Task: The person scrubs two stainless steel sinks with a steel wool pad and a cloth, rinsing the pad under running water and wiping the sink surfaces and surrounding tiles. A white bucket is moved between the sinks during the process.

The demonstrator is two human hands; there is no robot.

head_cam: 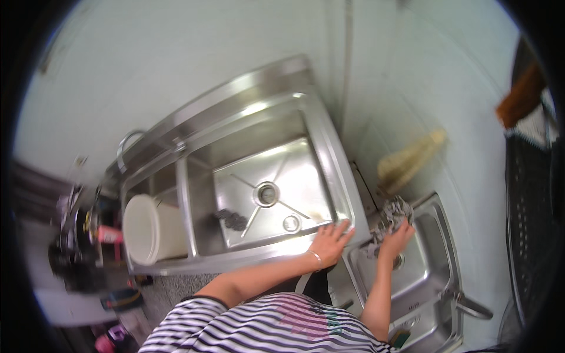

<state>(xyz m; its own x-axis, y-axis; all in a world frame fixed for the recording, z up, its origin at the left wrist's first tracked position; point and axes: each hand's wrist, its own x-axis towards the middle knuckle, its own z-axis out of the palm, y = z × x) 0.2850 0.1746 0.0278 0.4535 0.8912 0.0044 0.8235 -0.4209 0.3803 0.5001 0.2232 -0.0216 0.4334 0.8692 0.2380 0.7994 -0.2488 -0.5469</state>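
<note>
Before me is a large stainless-steel sink (pixel 333 167) with a round drain (pixel 267 194) in its main basin. My left hand (pixel 331 242), with a bracelet at the wrist, rests fingers apart on the sink's near right corner and holds nothing. My right hand (pixel 397 238) grips a crumpled grey patterned cloth (pixel 395 212) over the far left corner of a smaller stainless-steel sink (pixel 412 273). A dark scouring pad (pixel 232 219) and a small round metal piece (pixel 291 223) lie on the large basin's floor.
A white plastic bucket (pixel 172 229) occupies the large sink's left compartment, near a curved faucet (pixel 128 150). Another faucet (pixel 474 307) rises by the small sink, where a green-and-yellow sponge (pixel 400 338) lies. A yellowish blurred object (pixel 410 161) is against the wall.
</note>
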